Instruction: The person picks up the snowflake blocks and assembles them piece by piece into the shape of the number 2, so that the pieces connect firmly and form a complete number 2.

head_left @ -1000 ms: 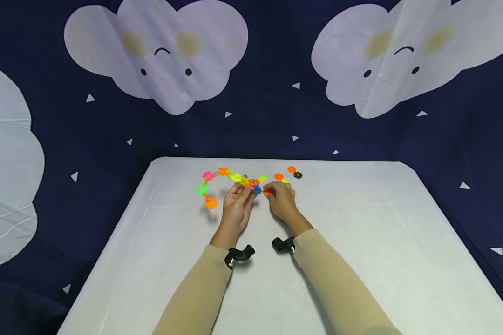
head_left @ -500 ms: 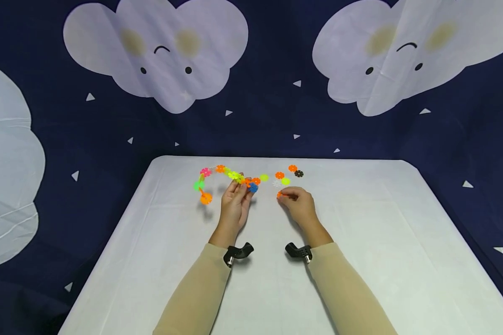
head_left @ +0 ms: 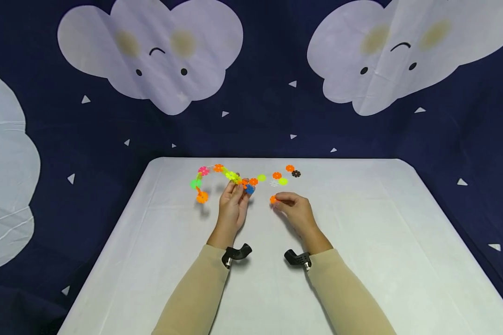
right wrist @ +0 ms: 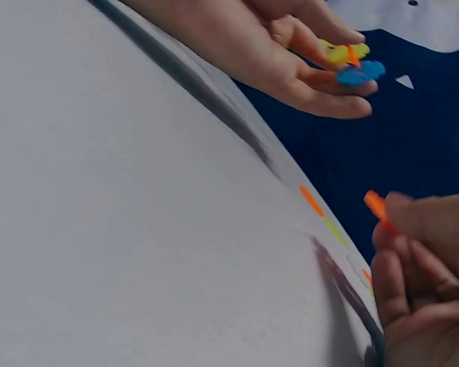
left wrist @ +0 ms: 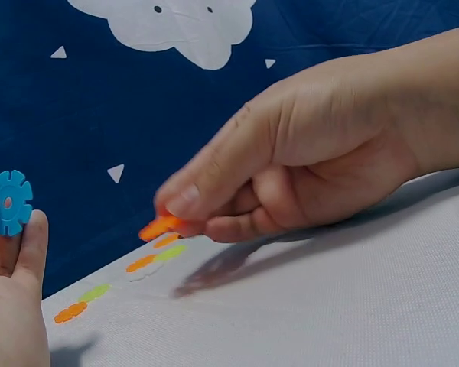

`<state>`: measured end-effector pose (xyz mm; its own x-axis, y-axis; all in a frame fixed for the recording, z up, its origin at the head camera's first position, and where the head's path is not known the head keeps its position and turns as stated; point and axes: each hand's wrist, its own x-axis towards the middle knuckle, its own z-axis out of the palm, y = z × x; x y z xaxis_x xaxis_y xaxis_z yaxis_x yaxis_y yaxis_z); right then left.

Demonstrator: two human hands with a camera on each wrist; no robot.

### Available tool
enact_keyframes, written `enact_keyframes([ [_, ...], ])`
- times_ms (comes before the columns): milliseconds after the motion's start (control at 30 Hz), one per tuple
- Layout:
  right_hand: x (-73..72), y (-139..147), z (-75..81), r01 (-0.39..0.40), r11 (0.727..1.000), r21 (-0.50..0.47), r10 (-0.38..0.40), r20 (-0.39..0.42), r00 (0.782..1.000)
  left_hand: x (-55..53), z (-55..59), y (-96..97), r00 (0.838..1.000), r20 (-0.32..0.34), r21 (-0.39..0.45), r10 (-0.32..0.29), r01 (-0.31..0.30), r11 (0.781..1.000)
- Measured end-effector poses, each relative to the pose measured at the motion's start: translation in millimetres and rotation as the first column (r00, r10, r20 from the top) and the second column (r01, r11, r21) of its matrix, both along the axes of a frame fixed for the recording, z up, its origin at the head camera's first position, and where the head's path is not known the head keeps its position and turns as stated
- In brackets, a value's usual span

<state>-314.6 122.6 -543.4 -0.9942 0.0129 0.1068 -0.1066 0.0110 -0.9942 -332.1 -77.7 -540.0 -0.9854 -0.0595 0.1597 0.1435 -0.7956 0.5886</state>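
One notched orange disc (head_left: 273, 199) | right hand (head_left: 298, 212) pinches it | left hand (head_left: 231, 208) pinches curved disc-chain (head_left: 231, 175)

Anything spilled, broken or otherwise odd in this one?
Only the backdrop: two clouds are upside down, mouths above eyes. I see no spill or damage; the left hand holds the chain, the right hand an orange disc.

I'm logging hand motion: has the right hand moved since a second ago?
Yes: in the head view, the right hand has shifted rightward and lower, judged against the black flower piece.
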Motion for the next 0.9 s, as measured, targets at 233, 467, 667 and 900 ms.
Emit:
enact_keyframes([
  [233, 6.0, -10.8, 3.2, -0.062, 0.995, -0.078, 0.055, -0.087, 0.995, 1.5, -1.4, 1.4, 0.998, -0.035, -0.035, -0.049, 0.048, 0.998],
  [467, 8.9, -17.3, 3.3, -0.088, 0.977, -0.196, 0.062, -0.137, 0.989, 3.2, -1.9, 2.3, 0.993, -0.06, -0.062, -0.104, 0.1, 0.993],
  [667, 11.1, -20.8, 3.9, -0.061, 0.967, -0.247, 0.029, -0.13, 0.991, 3.9, -1.9, 3.9, 0.99, -0.077, -0.071, -0.118, 0.113, 0.991],
  [900, 13.0, -24.0, 3.8, -0.039, 0.961, -0.273, 0.003, -0.132, 0.991, 5.8, -0.4, 4.5, 0.992, -0.06, -0.093, -0.113, 0.107, 0.99],
])
